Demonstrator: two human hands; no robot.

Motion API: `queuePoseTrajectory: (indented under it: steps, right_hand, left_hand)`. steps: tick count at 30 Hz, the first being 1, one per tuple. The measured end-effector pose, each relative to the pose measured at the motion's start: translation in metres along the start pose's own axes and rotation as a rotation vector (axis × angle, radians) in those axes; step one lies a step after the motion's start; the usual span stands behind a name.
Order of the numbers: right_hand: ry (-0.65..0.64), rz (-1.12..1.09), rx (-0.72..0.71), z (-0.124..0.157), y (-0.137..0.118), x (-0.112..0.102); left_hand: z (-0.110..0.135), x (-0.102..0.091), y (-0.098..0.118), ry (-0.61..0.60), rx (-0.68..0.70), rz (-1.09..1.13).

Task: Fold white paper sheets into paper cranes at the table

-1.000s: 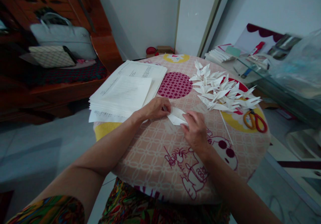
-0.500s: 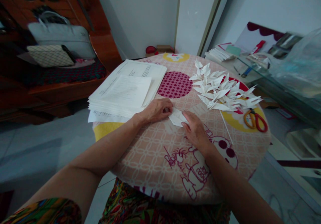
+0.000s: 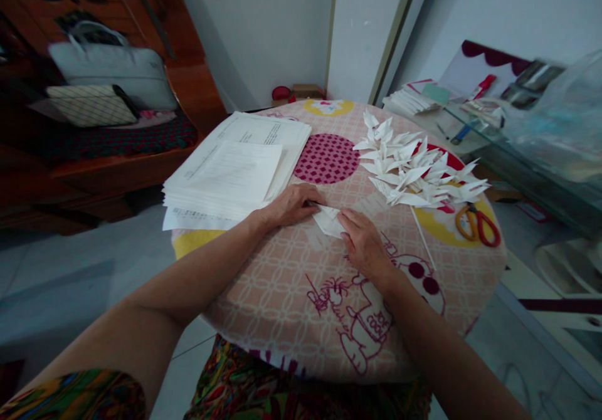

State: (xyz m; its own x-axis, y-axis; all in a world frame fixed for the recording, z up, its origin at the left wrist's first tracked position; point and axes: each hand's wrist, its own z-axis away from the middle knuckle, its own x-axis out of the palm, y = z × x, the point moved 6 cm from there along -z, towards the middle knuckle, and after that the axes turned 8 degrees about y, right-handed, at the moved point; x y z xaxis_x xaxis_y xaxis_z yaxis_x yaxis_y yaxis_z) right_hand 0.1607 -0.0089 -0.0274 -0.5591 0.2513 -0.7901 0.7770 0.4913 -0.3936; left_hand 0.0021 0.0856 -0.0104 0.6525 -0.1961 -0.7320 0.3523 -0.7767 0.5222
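A small piece of folded white paper (image 3: 328, 220) lies low over the middle of the cloth-covered table (image 3: 282, 282). My left hand (image 3: 297, 204) pinches its left end, fingers curled inward. At its right edge, my right hand (image 3: 361, 235) grips it between thumb and fingers. Left of my hands is a stack of printed paper sheets (image 3: 221, 138), with a smaller square paper (image 3: 244, 166) on top. To the right sits a pile of folded white paper cranes (image 3: 418, 169). Scissors (image 3: 478, 224) with orange and red handles lie beside the pile.
A thin white stick (image 3: 424, 238) lies below the crane pile. On the right, a glass shelf (image 3: 527, 169) holds papers, a plastic bag (image 3: 564, 113) and metal pots. At the left, a wooden bench (image 3: 202, 88) carries a grey handbag (image 3: 113, 72) and a checked pouch (image 3: 91, 105).
The fingers of my left hand have flattened down toward the folded paper. My right hand's fingers have shifted slightly left along its edge, and the camera view has moved a little.
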Motion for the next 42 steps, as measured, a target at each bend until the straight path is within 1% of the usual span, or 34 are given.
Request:
queuePoseTrajectory:
  steps: [4, 11, 15, 18, 23, 26, 29, 33, 42]
  right_hand:
    - [-0.032, -0.002, -0.034, 0.000, -0.003, 0.001]
    - [-0.073, -0.019, -0.071, 0.001, -0.006, 0.008]
    - [-0.072, -0.023, -0.069, 0.002, -0.005, 0.010]
    - [-0.074, -0.030, -0.065, 0.002, -0.005, 0.010]
    - [-0.077, -0.046, -0.065, 0.002, -0.005, 0.010]
    - [-0.073, -0.057, -0.068, 0.002, -0.005, 0.010]
    - [-0.071, -0.056, -0.068, 0.001, -0.005, 0.009]
    - [-0.076, -0.033, -0.070, 0.001, -0.006, 0.008]
    - [-0.100, -0.007, -0.065, 0.003, -0.007, 0.009]
  left_hand:
    - [0.000, -0.001, -0.007, 0.004, -0.069, -0.007]
    - [0.002, -0.008, -0.016, 0.052, -0.232, -0.032]
    - [0.003, -0.012, -0.022, 0.019, -0.306, -0.012]
    - [0.001, -0.010, -0.021, -0.011, -0.346, -0.038]
    - [-0.003, -0.006, -0.012, 0.036, -0.365, -0.128]
    - [-0.003, -0.006, -0.011, 0.041, -0.360, -0.107]
    - [-0.002, -0.011, -0.014, 0.040, -0.348, -0.067]
    - [0.000, -0.016, -0.020, 0.042, -0.340, -0.066]
    - [0.004, -0.017, -0.028, 0.067, -0.370, -0.089]
